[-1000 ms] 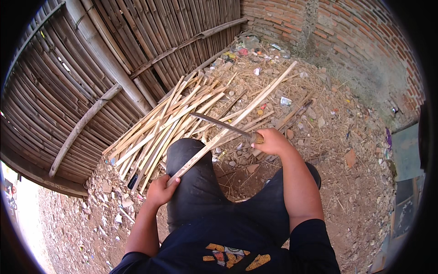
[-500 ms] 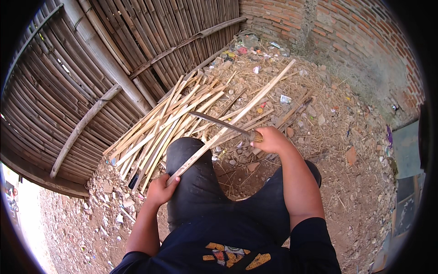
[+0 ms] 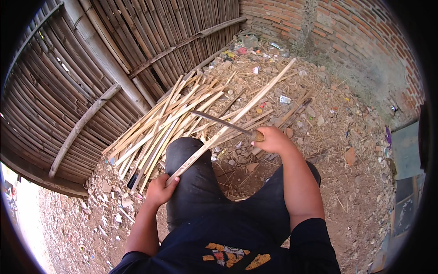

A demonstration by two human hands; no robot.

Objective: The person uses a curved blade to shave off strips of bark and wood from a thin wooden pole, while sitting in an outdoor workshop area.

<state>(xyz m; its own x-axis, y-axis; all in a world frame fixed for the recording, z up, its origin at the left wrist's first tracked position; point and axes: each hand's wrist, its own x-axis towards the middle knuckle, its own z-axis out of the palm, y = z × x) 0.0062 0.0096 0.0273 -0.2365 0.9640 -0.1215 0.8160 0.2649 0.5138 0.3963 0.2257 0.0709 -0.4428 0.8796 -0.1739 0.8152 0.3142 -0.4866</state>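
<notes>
My left hand (image 3: 160, 190) grips the near end of a long split bamboo strip (image 3: 237, 118), which rests across my left knee and runs up and away to the right. My right hand (image 3: 273, 139) holds the wooden handle of a long dark blade (image 3: 218, 121). The blade lies across the strip, pointing to the left. Behind both lies a pile of pale bamboo strips (image 3: 159, 125) on the ground.
A bamboo fence (image 3: 91, 73) stands to the left and a brick wall (image 3: 346, 36) at the back right. The dirt ground (image 3: 356, 182) is strewn with stones, shavings and litter. A grey slab (image 3: 406, 146) lies at the right.
</notes>
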